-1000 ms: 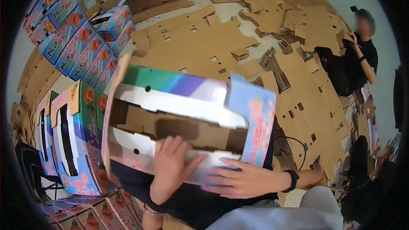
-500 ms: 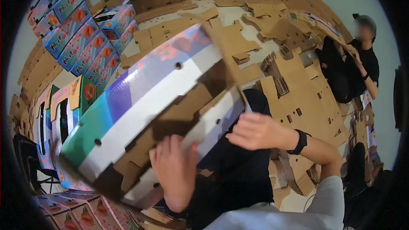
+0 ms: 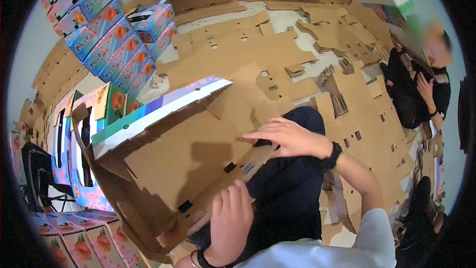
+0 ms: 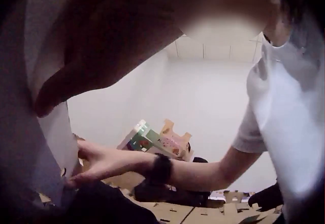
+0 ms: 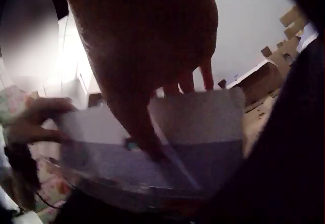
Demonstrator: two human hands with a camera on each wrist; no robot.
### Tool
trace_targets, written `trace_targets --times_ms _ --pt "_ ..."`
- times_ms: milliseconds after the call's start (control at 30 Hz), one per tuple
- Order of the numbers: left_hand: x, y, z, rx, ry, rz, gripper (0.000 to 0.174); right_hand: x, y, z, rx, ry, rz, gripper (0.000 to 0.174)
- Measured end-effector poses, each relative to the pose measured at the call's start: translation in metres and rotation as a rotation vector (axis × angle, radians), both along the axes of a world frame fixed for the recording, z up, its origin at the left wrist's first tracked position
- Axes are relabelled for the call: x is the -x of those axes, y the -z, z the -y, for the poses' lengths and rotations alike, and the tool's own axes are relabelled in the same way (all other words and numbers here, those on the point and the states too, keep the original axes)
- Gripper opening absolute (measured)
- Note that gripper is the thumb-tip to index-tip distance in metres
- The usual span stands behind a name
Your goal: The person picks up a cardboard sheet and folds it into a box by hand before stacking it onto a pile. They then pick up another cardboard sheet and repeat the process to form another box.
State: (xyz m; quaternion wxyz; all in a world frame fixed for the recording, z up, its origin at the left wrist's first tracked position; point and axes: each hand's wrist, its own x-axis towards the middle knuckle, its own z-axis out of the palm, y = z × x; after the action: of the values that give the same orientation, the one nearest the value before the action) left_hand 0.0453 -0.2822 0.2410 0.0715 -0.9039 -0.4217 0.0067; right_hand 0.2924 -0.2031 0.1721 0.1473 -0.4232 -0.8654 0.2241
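Observation:
A printed cardboard carton (image 3: 163, 114) lies tilted across the person's lap in the head view, its brown inside facing up. Its far wall shows a white strip with green, blue and pink print. At the near wall, the left hand (image 3: 232, 221) holds the edge, its thumb on the white outer face in the left wrist view. The right hand (image 3: 292, 138) grips the same wall farther along. In the right wrist view, the right hand's fingers (image 5: 188, 81) reach over the rim while the thumb presses the outer side.
Stacked peach-print cartons (image 3: 111, 30) rise at the left, with two upright cartons (image 3: 84, 144) nearer. More cartons (image 3: 82, 248) sit at lower left. Flat cardboard sheets (image 3: 223, 44) cover the floor. At the right sits another person (image 3: 421, 84) with a carton piece.
The carton has turned and opened out, so its broad brown inside now shows. The right hand has moved up and left along the near wall; the left hand has shifted down and right.

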Motion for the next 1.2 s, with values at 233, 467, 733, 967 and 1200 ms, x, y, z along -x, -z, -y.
trace_targets --times_ms 233,467,733,967,1200 --pt "0.026 -0.048 0.019 -0.290 0.064 0.113 0.035 -0.027 -0.013 -0.035 -0.196 -0.051 0.423 0.043" --pt "0.029 -0.070 -0.010 0.157 -0.222 0.212 0.038 -0.058 -0.150 -0.018 -0.749 0.089 0.370 0.037" --pt "0.023 0.053 -0.098 0.244 0.037 0.369 0.027 -0.106 -0.136 0.037 -0.181 0.247 0.657 0.032" --pt "0.030 -0.021 -0.111 -0.226 0.002 0.516 0.035 -0.114 -0.156 0.040 -0.615 0.411 0.520 0.037" --pt "0.020 -0.021 -0.176 -0.375 0.020 0.418 0.033 -0.160 -0.137 -0.028 -0.716 0.469 0.600 0.042"
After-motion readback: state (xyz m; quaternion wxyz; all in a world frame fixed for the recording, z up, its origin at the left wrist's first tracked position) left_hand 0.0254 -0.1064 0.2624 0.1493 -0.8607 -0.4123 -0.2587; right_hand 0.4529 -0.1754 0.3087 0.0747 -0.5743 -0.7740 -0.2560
